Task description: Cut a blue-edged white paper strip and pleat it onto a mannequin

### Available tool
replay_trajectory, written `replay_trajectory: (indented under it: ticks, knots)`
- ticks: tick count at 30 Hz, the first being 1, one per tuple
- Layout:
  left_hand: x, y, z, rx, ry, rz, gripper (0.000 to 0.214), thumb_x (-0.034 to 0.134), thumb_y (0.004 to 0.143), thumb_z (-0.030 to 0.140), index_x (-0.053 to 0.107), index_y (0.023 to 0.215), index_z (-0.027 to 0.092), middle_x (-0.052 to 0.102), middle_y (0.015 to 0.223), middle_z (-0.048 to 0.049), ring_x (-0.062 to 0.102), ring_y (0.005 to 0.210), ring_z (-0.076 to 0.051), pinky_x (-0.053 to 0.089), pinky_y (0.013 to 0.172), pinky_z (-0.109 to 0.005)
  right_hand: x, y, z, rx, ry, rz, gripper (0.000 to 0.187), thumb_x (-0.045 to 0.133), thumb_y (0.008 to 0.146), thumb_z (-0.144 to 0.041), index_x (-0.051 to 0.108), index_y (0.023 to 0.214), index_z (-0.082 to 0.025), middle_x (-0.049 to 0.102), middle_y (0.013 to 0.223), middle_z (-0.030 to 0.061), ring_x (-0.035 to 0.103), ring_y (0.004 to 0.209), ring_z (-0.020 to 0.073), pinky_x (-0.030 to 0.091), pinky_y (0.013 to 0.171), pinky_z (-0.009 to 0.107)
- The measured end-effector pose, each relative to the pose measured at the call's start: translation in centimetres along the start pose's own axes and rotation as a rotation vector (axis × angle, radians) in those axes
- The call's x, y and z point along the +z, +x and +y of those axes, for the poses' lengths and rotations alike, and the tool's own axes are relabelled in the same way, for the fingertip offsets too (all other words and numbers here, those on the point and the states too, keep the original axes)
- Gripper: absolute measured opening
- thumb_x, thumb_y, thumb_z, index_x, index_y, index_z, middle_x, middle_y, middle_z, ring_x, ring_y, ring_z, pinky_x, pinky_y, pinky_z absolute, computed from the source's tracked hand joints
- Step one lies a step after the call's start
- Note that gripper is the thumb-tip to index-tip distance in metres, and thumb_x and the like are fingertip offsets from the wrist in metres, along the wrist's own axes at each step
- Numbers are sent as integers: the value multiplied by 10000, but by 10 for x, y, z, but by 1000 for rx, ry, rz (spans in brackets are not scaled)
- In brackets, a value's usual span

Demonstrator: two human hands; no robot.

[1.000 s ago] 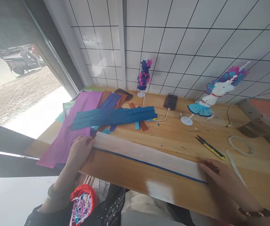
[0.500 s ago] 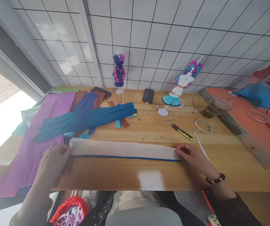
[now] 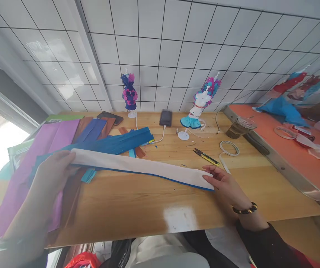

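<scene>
Ideally, light, even tension from both ends keeps the long white paper-like strip with a blue lower edge (image 3: pixel 140 166) smooth and untwisted. It stretches over the glossy pale wooden table (image 3: pixel 132 208), slanting down rightward. The left hand (image 3: pixel 54 165), back upward, grips its left end; the right hand (image 3: pixel 224 184) pinches the other, thumb in front, fingers curled.

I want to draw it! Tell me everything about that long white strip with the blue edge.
The long, flat white strip looks like thin paper or cloth, with a narrow blue border along its near edge. The bare left hand holds one end and the bare right hand the other, spread nearly straight over the brown wooden table. I can't tell whether its middle touches the wood.
</scene>
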State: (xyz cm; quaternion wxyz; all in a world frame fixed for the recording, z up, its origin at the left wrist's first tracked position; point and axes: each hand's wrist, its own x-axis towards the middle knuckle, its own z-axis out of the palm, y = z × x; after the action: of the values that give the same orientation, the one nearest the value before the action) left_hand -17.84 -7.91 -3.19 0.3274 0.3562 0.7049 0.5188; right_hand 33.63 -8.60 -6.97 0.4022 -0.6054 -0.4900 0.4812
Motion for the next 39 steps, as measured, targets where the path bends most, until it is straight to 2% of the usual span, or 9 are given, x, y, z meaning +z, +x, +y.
replay_trajectory:
  ticks: [2, 9, 14, 18, 21, 24, 29, 33, 39]
  knots:
    - [15, 16, 14, -66, -198, -64, 232, 570, 804, 194, 557, 1021, 113, 637, 904, -53, 609, 777, -155, 521, 718, -322, 0, 2, 2, 13, 54, 16, 502, 801, 550, -472, 647, 946, -206, 647, 892, 42, 596, 752, 173, 499, 614, 270]
    - [63, 72, 67, 23, -355, -97, 266, 579, 811, 98, 516, 1067, 59, 589, 871, -42, 570, 796, -137, 495, 810, -388, 8, 4, -2, 60, 166, 83, 437, 790, 582, -413, 643, 937, -204, 656, 869, 28, 612, 711, 174, 511, 604, 277]
    - [84, 95, 89, 44, -607, -102, 178, 516, 875, 188, 495, 1024, 94, 604, 931, -48, 590, 856, -133, 504, 807, -298, 32, 4, -12, 29, 218, 115, 394, 794, 571, -405, 651, 880, -207, 667, 833, 27, 620, 735, 190, 516, 627, 288]
    - [113, 79, 62, -68, -770, -129, 348, 405, 902, 455, 477, 1057, 151, 612, 1004, -132, 640, 923, -216, 551, 747, -344, 65, 6, -20, -42, 161, 75, 367, 758, 597, -452, 656, 858, -217, 680, 867, 39, 626, 777, 219, 524, 675, 328]
    - [134, 57, 28, -170, -830, -123, 463, 458, 858, 518, 410, 1158, 170, 575, 1050, -172, 651, 945, -260, 552, 769, -397, 87, 8, -24, -98, 126, -26, 360, 733, 628, -467, 660, 870, -211, 677, 857, 44, 617, 765, 212, 520, 684, 332]
    - [140, 46, 5, -208, -871, -57, 535, 526, 828, 505, 322, 1241, 234, 523, 1115, -163, 652, 958, -249, 544, 798, -383, 100, 12, -24, -127, 95, -81, 357, 715, 648, -475, 661, 883, -212, 677, 854, 44, 614, 756, 209, 517, 683, 334]
    - [132, 51, 2, -225, -833, -5, 352, 596, 825, 271, 437, 1133, 208, 581, 986, -115, 676, 859, -198, 542, 785, -334, 103, 15, -22, -91, 97, -114, 344, 728, 634, -449, 660, 879, -218, 686, 886, 46, 623, 791, 223, 519, 709, 349]
    - [141, 44, 3, -295, -704, -114, 296, 626, 758, 86, 489, 1014, 145, 626, 795, -102, 687, 732, -214, 556, 723, -363, 109, 10, -31, -6, 167, -184, 334, 759, 602, -409, 661, 861, -222, 679, 899, 46, 618, 833, 237, 530, 676, 352]
    - [160, 20, 3, -356, -478, -324, 118, 629, 780, 160, 538, 832, 108, 644, 697, -106, 667, 631, -169, 548, 635, -265, 126, 7, -47, 122, 380, -319, 393, 795, 584, -340, 640, 926, -225, 637, 948, 23, 592, 796, 182, 530, 563, 272]
